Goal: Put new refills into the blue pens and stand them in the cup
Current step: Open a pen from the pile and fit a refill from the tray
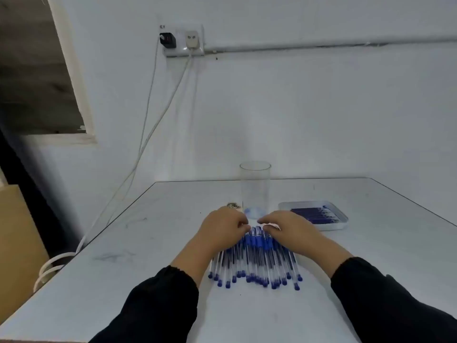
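Observation:
Several clear pens with blue caps and blue end plugs (257, 263) lie side by side in a fan on the white table (148, 280). Their capped ends point away from me. My left hand (223, 229) rests on the far left cap ends, fingers bent down onto them. Mirroring it, my right hand (288, 230) rests on the far right cap ends. Neither hand lifts a pen. Just beyond the hands stands a tall clear cup (255, 186), upright with nothing in it. At the right, a clear shallow tray (342, 216) holds several blue refills (314, 215).
The table's far edge meets a white wall. White cables (148, 134) hang from a wall socket (184, 40) down past the table's left edge. A brown cardboard box (17, 243) stands to the left. A small dark scrap (232, 205) lies left of the cup.

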Tool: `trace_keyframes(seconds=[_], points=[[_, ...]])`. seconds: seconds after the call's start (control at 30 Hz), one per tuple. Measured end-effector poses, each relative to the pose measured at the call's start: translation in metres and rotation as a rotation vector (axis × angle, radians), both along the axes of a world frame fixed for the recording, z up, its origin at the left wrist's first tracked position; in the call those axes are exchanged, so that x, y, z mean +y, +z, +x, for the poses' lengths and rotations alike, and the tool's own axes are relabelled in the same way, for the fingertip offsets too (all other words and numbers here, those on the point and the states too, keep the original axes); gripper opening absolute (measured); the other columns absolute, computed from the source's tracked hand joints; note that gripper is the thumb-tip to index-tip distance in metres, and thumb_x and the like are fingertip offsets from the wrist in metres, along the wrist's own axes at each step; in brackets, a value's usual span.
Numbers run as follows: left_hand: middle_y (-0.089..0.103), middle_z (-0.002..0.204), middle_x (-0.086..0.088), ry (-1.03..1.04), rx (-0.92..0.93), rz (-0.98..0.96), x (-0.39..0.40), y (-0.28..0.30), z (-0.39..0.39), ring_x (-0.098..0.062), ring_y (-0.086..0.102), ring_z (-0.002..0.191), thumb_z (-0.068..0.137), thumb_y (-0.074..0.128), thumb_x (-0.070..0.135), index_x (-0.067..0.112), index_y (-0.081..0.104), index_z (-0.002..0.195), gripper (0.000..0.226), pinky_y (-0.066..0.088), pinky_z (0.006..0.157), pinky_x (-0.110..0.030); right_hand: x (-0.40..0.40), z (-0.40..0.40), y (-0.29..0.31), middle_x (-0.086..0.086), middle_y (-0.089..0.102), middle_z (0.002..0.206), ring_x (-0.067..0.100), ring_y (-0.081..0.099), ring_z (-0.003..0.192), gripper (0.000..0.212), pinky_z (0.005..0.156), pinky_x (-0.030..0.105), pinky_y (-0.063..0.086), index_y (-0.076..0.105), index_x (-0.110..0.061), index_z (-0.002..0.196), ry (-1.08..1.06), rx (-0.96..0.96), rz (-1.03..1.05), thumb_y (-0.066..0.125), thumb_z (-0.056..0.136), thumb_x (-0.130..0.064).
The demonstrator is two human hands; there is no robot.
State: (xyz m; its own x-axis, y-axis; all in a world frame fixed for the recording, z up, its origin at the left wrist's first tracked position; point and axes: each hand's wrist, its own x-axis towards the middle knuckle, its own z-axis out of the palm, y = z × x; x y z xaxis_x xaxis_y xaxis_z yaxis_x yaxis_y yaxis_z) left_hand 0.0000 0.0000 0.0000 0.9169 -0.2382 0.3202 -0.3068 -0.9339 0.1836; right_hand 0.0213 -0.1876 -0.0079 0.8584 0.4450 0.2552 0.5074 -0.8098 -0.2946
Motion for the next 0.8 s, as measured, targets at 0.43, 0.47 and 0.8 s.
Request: trace_keyframes(seconds=[0.43, 0.47, 0.8], points=[[0.058, 0.093, 0.001, 0.136, -0.148, 0.076, -0.007, -0.023, 0.010, -0.018, 0.046, 0.096, 0.090, 0.043, 0.049, 0.019, 0.062, 0.086, 0.035, 0.036, 0.080, -0.032, -0.001, 0.004, -0.015, -0.012, 0.057, 0.131, 0.006, 0.047, 0.120, 0.032, 0.095, 0.021, 0.036, 0.057, -0.031, 0.130, -0.003, -0.056, 0.052, 0.044, 0.101, -0.032], [0.057, 0.096, 0.000, 0.155, -0.137, 0.118, -0.008, -0.023, 0.010, -0.019, 0.045, 0.098, 0.090, 0.042, 0.050, 0.017, 0.065, 0.088, 0.040, 0.035, 0.081, -0.033, -0.001, 0.005, -0.015, -0.012, 0.057, 0.131, 0.006, 0.047, 0.120, 0.032, 0.094, 0.021, 0.035, 0.057, -0.032, 0.130, -0.002, -0.057, 0.062, 0.044, 0.101, -0.032], [0.053, 0.096, -0.004, 0.224, -0.028, 0.135, -0.014, -0.023, 0.012, -0.022, 0.042, 0.100, 0.088, 0.041, 0.045, 0.013, 0.069, 0.085, 0.042, 0.030, 0.076, -0.032, -0.003, 0.007, -0.017, -0.011, 0.059, 0.129, 0.007, 0.048, 0.118, 0.032, 0.090, 0.018, 0.032, 0.058, -0.030, 0.129, 0.004, -0.060, 0.055, 0.044, 0.101, -0.031]])
